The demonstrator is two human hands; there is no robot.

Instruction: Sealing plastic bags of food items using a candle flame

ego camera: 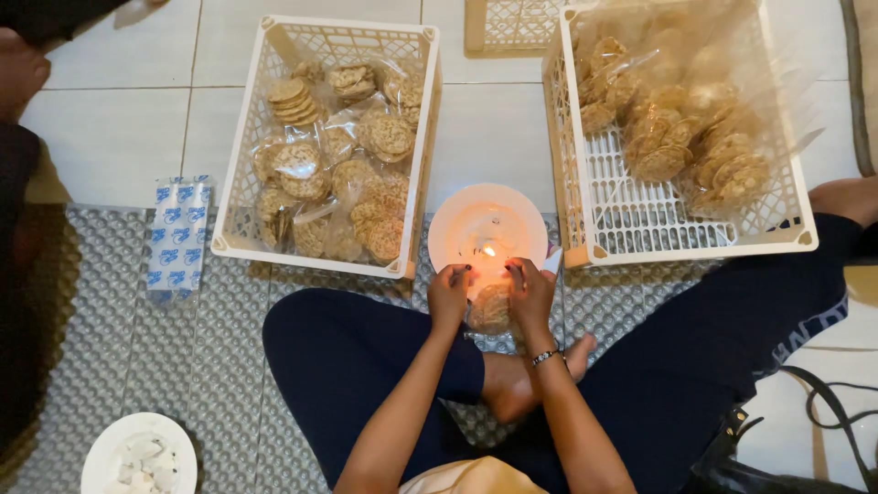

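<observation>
The left hand (450, 291) and the right hand (530, 291) pinch the top edge of a clear plastic bag of round crackers (491, 309) between thumb and fingertips, one hand at each corner. The bag hangs between the two hands, its bulging lower part resting just above the person's lap and bare foot (512, 380). The crackers inside look rough, lacy and golden-brown. A beaded bracelet (545, 357) circles the right wrist.

At twelve o'clock from the hands, touching distance from the bag's top edge, sits a shallow round white plate (457, 229) with a small lit flame (489, 250) at its middle; it appears to be a short candle, though the glare hides its body.

At ten o'clock stands a white lattice plastic crate (247, 183), rectangular, packed with sealed bags of the same flat discs stacked in rolls. At two o'clock a second white lattice crate (677, 233) holds loose crackers piled in a large crinkled clear plastic sheet, with part of its slotted floor bare.

Further out at nine o'clock lies a flat clear packet with blue printing (178, 233) on a silvery dimpled mat (110, 338). At seven o'clock, a small white dish (96, 457) holds pale lumps. Glossy cream floor tiles (110, 119) lie beyond the mat.
</observation>
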